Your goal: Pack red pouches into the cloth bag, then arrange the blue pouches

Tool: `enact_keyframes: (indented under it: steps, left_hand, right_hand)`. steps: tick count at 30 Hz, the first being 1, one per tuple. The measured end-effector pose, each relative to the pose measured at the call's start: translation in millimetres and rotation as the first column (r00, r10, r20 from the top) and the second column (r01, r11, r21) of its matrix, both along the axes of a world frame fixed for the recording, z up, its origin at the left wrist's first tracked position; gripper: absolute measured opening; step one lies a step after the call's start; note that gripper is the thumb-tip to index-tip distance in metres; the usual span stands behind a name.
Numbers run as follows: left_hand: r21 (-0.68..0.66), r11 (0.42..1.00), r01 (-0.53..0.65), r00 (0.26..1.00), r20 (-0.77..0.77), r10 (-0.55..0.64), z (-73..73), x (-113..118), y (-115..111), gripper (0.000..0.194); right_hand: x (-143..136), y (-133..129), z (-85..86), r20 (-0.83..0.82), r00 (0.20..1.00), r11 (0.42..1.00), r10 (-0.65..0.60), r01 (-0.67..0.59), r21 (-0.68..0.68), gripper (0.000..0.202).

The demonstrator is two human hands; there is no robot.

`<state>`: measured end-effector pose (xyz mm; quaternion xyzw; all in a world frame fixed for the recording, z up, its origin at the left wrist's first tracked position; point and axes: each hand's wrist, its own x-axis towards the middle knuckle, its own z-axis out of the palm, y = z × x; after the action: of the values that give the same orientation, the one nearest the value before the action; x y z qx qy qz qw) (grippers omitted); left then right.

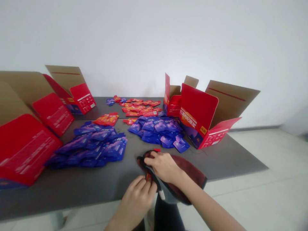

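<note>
A brown cloth with black edging (190, 170) is bunched over the table's front edge, its grey underside partly showing. My right hand (161, 165) is closed on the gathered upper part of this cloth. Just below and to the left, my left hand (141, 196) has its fingers curled shut at a red-orange packet (148, 176), mostly covered by cloth and fingers. A small red piece (157, 149) peeks out beyond my right hand; whether it belongs to the same packet I cannot tell. Behind the hands lies a pile of purple-blue packets (157, 128).
Another purple-blue pile (96, 146) lies on the grey table (115, 183) at left, with red-orange packets (107, 119) behind it. More red packets (141, 109) lie farther back. Opened red cartons stand at left (24, 150) and right (199, 118), flaps up. A wall is behind.
</note>
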<state>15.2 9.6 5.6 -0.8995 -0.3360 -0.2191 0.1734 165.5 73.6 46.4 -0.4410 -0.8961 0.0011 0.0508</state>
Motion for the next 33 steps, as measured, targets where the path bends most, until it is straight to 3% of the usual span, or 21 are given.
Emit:
enact_keyframes:
  steps: [4, 9, 13, 17, 21, 23, 26, 30, 33]
  left_hand:
    - [-0.062, 0.998, -0.011, 0.999, 0.043, 0.013, 3.6, 1, 2, 0.028]
    - [-0.111, 0.993, -0.036, 0.995, 0.088, 0.046, 3.8, 4, 0, 0.021]
    - [-0.073, 0.997, 0.005, 0.998, 0.068, 0.000, 2.1, 6, -2, 0.020]
    - [-0.078, 0.996, 0.033, 0.998, 0.058, -0.029, 2.7, 6, 0, 0.018]
    - [-0.052, 0.997, 0.054, 0.996, 0.072, -0.050, 9.0, 6, 3, 0.021]
    - [-0.047, 0.998, 0.050, 0.993, 0.110, -0.044, 17.0, 2, 3, 0.020]
    - [0.013, 0.999, 0.038, 0.973, 0.228, -0.039, 39.9, -10, 1, 0.015]
    - [0.200, 0.979, -0.028, 0.940, 0.340, -0.042, 84.9, -40, -1, 0.013]
    - [0.410, 0.874, -0.260, 0.923, 0.371, 0.101, 112.4, -70, 17, 0.014]
  right_hand:
    - [1, 22, 3.0, 0.031, 0.993, 0.994, -0.113, 0.112, 0.014, 0.023]
    - [8, -10, 17.5, -0.124, 0.991, 0.997, -0.053, 0.060, 0.053, 0.020]
    - [9, -25, 11.4, -0.091, 0.995, 0.999, 0.042, -0.044, -0.022, 0.017]
    - [8, -6, -0.9, -0.037, 0.998, 0.999, 0.041, -0.042, -0.034, 0.019]
    - [14, 15, -6.5, -0.023, 0.996, 0.995, -0.092, 0.093, 0.027, 0.021]
    - [22, 16, -8.2, -0.082, 0.982, 0.981, -0.170, 0.177, 0.084, 0.022]
    - [42, 1, -11.5, -0.358, 0.902, 0.921, -0.242, 0.330, 0.208, 0.025]
    - [65, -35, -16.3, -0.699, 0.709, 0.811, -0.092, 0.460, 0.360, 0.020]
    - [71, -54, -19.8, -0.738, 0.675, 0.765, -0.008, 0.479, 0.430, 0.017]
